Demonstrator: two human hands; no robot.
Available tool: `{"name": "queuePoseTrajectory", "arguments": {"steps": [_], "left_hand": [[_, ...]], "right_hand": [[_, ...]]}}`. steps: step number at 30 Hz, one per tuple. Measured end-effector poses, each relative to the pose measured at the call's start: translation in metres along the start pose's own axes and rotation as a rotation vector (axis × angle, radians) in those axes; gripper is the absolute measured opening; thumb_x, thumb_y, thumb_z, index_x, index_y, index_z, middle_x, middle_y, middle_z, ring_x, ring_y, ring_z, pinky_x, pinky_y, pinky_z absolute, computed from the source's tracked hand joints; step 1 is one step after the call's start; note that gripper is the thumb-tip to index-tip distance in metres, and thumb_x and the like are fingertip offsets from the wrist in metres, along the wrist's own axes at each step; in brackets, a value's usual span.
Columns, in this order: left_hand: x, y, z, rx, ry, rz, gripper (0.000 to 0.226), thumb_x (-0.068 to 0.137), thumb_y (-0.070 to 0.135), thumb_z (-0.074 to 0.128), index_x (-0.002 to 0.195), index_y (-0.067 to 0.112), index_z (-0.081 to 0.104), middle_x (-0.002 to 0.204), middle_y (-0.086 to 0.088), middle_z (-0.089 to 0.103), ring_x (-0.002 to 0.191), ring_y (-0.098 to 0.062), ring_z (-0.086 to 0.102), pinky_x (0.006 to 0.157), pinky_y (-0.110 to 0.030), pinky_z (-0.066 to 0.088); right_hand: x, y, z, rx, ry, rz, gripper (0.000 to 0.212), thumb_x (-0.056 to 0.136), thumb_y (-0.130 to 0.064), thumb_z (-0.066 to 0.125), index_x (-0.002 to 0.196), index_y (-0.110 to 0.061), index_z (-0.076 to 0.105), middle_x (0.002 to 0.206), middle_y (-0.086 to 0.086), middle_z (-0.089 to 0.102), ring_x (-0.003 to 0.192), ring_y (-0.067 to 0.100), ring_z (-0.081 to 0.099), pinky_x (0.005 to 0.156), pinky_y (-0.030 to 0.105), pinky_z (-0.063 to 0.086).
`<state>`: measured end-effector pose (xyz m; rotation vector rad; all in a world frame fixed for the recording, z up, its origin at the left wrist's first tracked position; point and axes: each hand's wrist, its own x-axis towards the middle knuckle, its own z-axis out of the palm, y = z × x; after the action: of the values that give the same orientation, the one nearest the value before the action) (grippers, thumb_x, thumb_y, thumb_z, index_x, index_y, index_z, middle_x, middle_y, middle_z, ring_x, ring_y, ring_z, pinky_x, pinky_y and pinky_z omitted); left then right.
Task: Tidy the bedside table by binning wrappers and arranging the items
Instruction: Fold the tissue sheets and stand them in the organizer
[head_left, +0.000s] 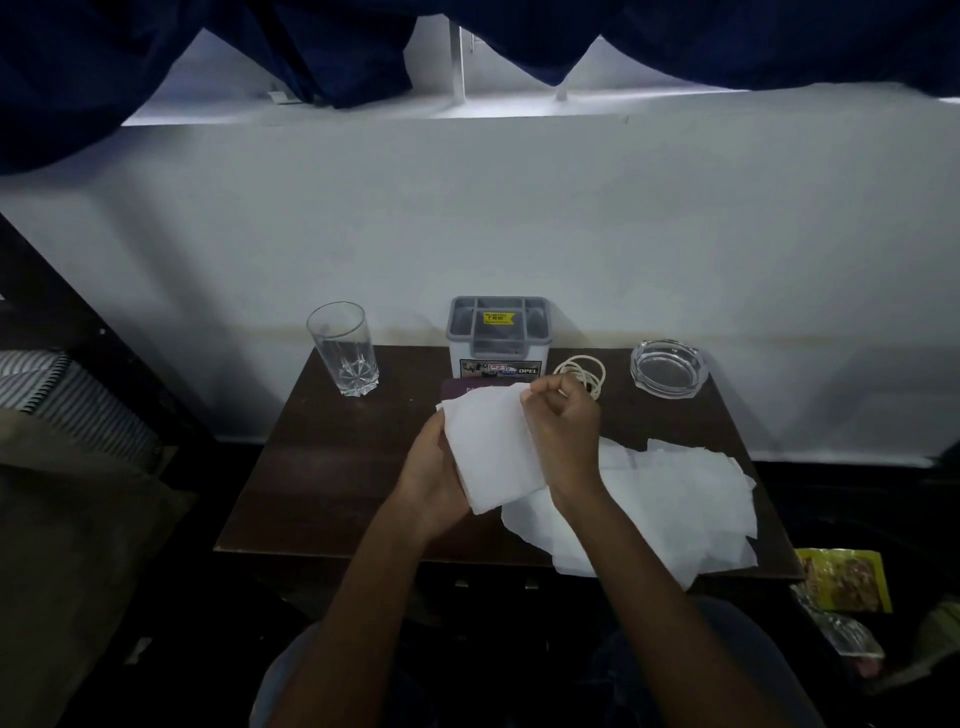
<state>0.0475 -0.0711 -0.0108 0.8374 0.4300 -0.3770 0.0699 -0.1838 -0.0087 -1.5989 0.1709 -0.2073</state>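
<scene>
Dark bedside table (322, 467) against white wall; both hands (498, 447) grip a tissue (493, 447).

Dark blue curtain (156, 62) above, white wall (467, 223), striped pillow (62, 395) left.

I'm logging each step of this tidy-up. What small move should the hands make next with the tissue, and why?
Probably finish the fold: both the left hand and right hand hold a half-folded white tissue above the table, while more loose tissues lie unfolded at right.
</scene>
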Motion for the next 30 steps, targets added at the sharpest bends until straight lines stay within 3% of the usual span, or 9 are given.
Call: {"name": "queuePoseTrajectory", "arguments": {"steps": [2,4,8,11,14,17,22,25,30], "left_hand": [[0.002,0.0,-0.005,-0.056,0.035,-0.019,0.056,0.097,0.05,0.026,0.13,0.012,0.05,0.111,-0.007,0.063,0.089,-0.023,0.061,0.078,-0.039,0.047],[0.003,0.001,-0.007,-0.073,0.035,-0.038,0.059,0.093,0.058,0.027,0.125,0.016,0.054,0.108,-0.007,0.063,0.094,-0.024,0.059,0.08,-0.041,0.046],[0.007,-0.004,-0.003,0.039,0.044,-0.002,0.029,0.098,0.035,0.038,0.094,0.013,0.056,0.089,-0.005,0.059,0.08,-0.019,0.056,0.071,-0.033,0.046],[0.01,-0.008,-0.012,0.063,0.101,-0.025,0.029,0.096,0.023,0.048,0.114,0.002,0.057,0.095,-0.013,0.068,0.083,-0.027,0.064,0.071,-0.039,0.054],[0.013,-0.005,-0.022,0.019,0.138,0.009,0.036,0.096,0.02,0.046,0.126,0.0,0.05,0.107,-0.016,0.065,0.09,-0.03,0.063,0.075,-0.044,0.051],[0.018,-0.001,-0.035,0.0,0.227,0.054,0.041,0.096,0.021,0.046,0.132,0.001,0.045,0.125,-0.019,0.058,0.099,-0.033,0.059,0.08,-0.045,0.048],[0.022,0.003,-0.046,0.022,0.39,0.037,0.041,0.094,0.023,0.05,0.132,0.006,0.045,0.129,-0.014,0.056,0.118,-0.037,0.053,0.092,-0.049,0.044],[0.021,0.004,-0.046,0.032,0.401,0.031,0.041,0.094,0.023,0.049,0.132,0.007,0.045,0.13,-0.013,0.055,0.119,-0.036,0.052,0.091,-0.048,0.044],[0.021,0.004,-0.047,0.056,0.418,0.038,0.04,0.094,0.023,0.049,0.131,0.006,0.046,0.132,-0.015,0.054,0.119,-0.036,0.052,0.095,-0.049,0.043]], "right_hand": [[0.0,0.004,0.004,0.001,0.043,-0.038,0.024,0.085,-0.002,0.055,0.07,-0.021,0.05,0.069,-0.004,0.057,0.064,0.003,0.052,0.056,0.002,0.038],[0.0,0.005,0.007,0.011,0.081,-0.057,0.027,0.086,-0.002,0.054,0.069,-0.023,0.049,0.069,-0.004,0.057,0.065,0.005,0.053,0.057,0.002,0.038],[0.0,0.008,0.007,0.009,0.059,-0.037,0.022,0.085,-0.001,0.053,0.075,-0.019,0.051,0.073,-0.005,0.057,0.069,0.004,0.053,0.058,0.002,0.039],[0.007,0.007,-0.002,-0.012,-0.058,0.005,0.017,0.083,0.001,0.054,0.083,-0.015,0.057,0.081,-0.001,0.062,0.073,0.007,0.057,0.066,0.015,0.045],[0.023,0.005,-0.028,-0.053,-0.164,0.108,0.012,0.083,0.002,0.058,0.085,-0.009,0.062,0.082,0.008,0.065,0.064,0.015,0.06,0.056,0.021,0.05],[0.042,0.018,-0.06,-0.347,-0.197,0.091,0.014,0.081,0.003,0.058,0.077,-0.009,0.064,0.076,0.01,0.064,0.058,0.017,0.057,0.056,0.022,0.044],[0.052,0.049,-0.078,-0.885,-0.427,0.091,0.019,0.073,0.003,0.064,0.088,-0.007,0.071,0.094,0.007,0.068,0.098,0.027,0.061,0.083,0.027,0.04],[0.048,0.06,-0.074,-1.002,-0.504,0.129,0.024,0.068,-0.003,0.068,0.07,-0.026,0.06,0.075,-0.011,0.054,0.106,0.027,0.05,0.078,0.027,0.033],[0.048,0.067,-0.069,-1.101,-0.546,0.056,0.037,0.067,-0.008,0.072,0.052,-0.031,0.048,0.064,-0.016,0.046,0.101,0.028,0.053,0.086,0.035,0.036]]}}
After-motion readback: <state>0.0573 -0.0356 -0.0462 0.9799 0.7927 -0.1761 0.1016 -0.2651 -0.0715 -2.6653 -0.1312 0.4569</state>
